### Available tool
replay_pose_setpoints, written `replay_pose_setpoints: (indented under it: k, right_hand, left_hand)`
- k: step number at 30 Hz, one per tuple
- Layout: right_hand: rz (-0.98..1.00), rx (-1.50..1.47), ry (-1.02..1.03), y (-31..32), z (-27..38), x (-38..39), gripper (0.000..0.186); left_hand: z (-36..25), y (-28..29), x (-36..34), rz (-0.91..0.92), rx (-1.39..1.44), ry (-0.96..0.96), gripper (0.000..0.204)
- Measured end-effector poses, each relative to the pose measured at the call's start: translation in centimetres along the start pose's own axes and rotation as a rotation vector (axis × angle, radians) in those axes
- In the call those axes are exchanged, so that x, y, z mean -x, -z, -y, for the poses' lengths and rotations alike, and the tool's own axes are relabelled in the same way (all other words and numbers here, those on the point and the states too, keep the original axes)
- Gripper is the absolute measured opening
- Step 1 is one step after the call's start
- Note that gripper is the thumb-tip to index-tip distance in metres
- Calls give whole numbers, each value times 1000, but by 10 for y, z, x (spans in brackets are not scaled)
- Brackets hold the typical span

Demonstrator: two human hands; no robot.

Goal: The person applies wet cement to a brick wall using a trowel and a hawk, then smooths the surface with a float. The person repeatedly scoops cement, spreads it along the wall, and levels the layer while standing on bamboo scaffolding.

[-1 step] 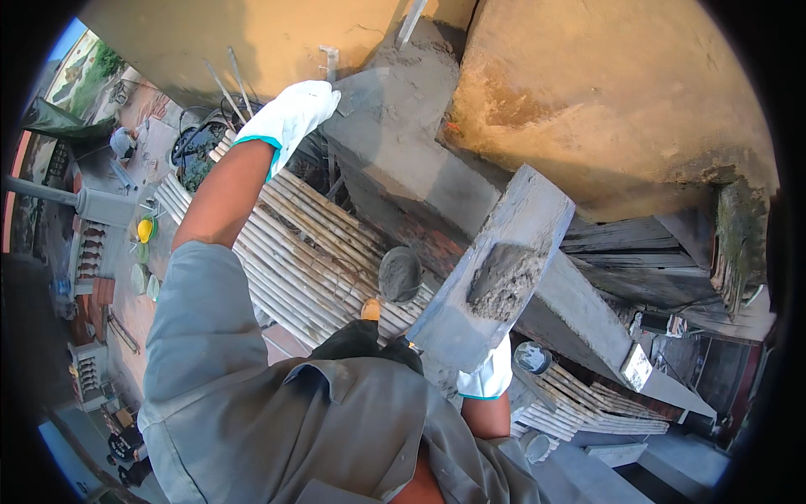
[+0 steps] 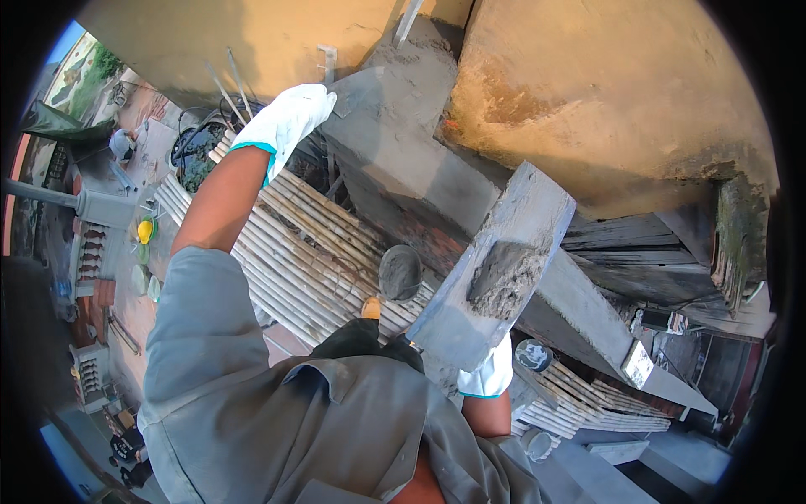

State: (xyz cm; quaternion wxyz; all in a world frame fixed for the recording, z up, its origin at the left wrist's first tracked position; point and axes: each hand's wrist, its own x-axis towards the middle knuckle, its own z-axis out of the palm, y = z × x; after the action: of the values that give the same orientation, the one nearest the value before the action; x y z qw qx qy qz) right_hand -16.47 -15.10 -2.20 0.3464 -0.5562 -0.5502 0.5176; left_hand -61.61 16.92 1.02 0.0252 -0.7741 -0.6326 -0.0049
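My left hand [image 2: 290, 122], in a white glove with teal cuff, is closed on a trowel, its grey blade [image 2: 357, 94] lying on the wet render of a grey ledge [image 2: 420, 176] beside an ochre wall [image 2: 588, 101]. My right hand [image 2: 487, 370], also gloved, grips a long pale board [image 2: 529, 210] from below, partly hidden by it; a heap of wet grey mortar [image 2: 504, 281] sits on the board. A bucket of grey mix [image 2: 399, 273] is left of the board.
Bamboo-pole scaffolding [image 2: 285, 252] lies below me, with a white bucket [image 2: 533, 354] at right. At left are a yellow helmet [image 2: 146, 230], balusters [image 2: 88, 260], a distant co-worker [image 2: 122, 144] and another person [image 2: 128, 445] lower down.
My left hand has shifted very slightly down and left along the ledge. The board and my right hand look unchanged.
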Motion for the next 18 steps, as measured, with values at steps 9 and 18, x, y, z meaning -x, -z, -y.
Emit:
replay_pose_setpoints:
  k: [9, 18]
  right_hand:
    - [-142, -425, -138, 9, -5, 22, 39]
    - [-165, -688, -141, 17, -44, 65, 38]
  left_hand:
    - [-79, 54, 44, 440, 600, 263, 50]
    - [-65, 14, 66, 317, 185, 85, 51]
